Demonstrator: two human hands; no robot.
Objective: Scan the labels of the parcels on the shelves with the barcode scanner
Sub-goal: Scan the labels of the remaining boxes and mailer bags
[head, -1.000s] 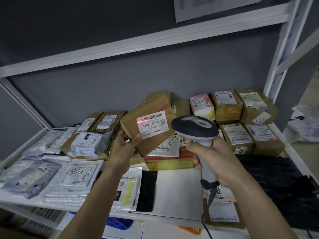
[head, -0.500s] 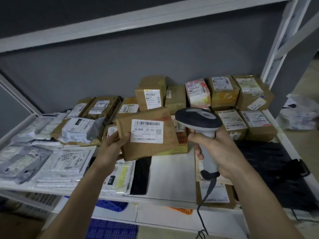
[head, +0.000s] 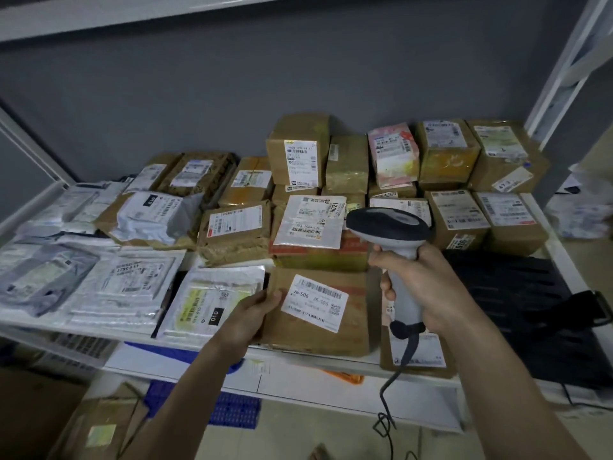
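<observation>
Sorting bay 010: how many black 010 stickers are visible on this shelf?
2: one on the white poly bag back left, one on the silver mailer by the left hand. Others may be hidden.

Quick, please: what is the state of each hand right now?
Left hand: holding the flat brown cardboard parcel with the white J6-506 label by its left edge.
Right hand: fingers curled around the grey handheld barcode scanner.
</observation>
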